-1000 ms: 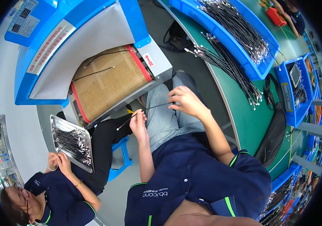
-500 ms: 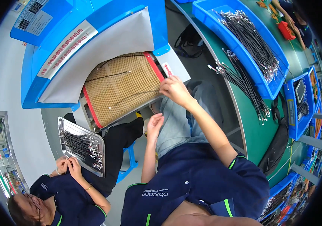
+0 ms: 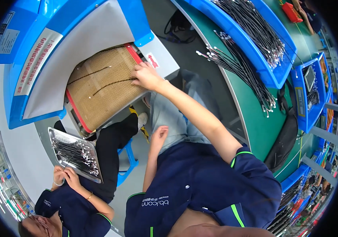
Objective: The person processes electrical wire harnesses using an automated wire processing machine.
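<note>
My right hand (image 3: 145, 76) reaches over the near right edge of the brown mesh belt (image 3: 115, 93), fingers pinched on one end of a thin black cable (image 3: 111, 84). The rest of that cable stretches leftward across the mesh, and a small white tip shows by its far end. A second black cable (image 3: 89, 74) lies roughly parallel, deeper in, with another dark cable (image 3: 101, 50) near the machine's opening. My left hand (image 3: 160, 135) hovers above my lap, away from the belt, its fingers loosely curled with a slight gap and nothing visible in them.
A blue machine hood (image 3: 135, 23) arches over the belt. To the left, a co-worker's hands (image 3: 65, 175) work beside a metal tray (image 3: 97, 168) of black cables. At right, a green table (image 3: 242, 108) carries a cable bundle (image 3: 252, 75), a blue bin (image 3: 283, 73) and a black bag (image 3: 283, 142).
The whole view has shifted, so the machine sits further left. The cable in my right hand was blurred by motion and now shows sharply along the mesh. My left hand stays near my lap.
</note>
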{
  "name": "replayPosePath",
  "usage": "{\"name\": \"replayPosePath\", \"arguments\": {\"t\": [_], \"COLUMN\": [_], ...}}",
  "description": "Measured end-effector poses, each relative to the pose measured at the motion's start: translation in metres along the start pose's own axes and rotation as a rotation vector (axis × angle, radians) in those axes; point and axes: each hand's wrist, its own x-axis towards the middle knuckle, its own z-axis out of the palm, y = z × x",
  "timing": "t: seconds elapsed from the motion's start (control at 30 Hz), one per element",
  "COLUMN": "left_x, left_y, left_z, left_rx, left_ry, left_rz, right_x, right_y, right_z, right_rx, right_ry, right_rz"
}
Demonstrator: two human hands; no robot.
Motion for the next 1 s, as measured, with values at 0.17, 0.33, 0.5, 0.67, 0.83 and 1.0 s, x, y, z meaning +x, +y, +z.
{"name": "replayPosePath", "arguments": {"t": [0.17, 0.33, 0.5, 0.67, 0.83, 1.0], "left_x": [-0.056, -0.128, -0.181, -0.187, -0.165, -0.115], "left_y": [-0.001, 0.014, 0.023, 0.047, 0.079, 0.103], "left_z": [0.043, 0.074, 0.091, 0.101, 0.106, 0.082], "left_rx": [0.090, 0.339, 0.429, 0.430, 0.565, 0.440], "left_ry": [0.145, 0.155, -0.018, -0.105, -0.120, -0.221], "left_rz": [-0.042, -0.055, 0.219, 0.272, 0.324, 0.129], "right_x": [-0.092, -0.223, -0.340, -0.364, -0.338, -0.290], "right_y": [-0.032, -0.074, -0.097, -0.105, -0.094, -0.085], "right_z": [-0.134, -0.271, -0.351, -0.371, -0.383, -0.395], "right_rx": [0.122, -0.077, -0.279, -0.395, -0.505, -0.335], "right_ry": [0.123, 0.404, 0.513, 0.505, 0.556, 0.671], "right_rz": [0.080, 0.361, 0.835, 0.948, 0.950, 0.908]}}
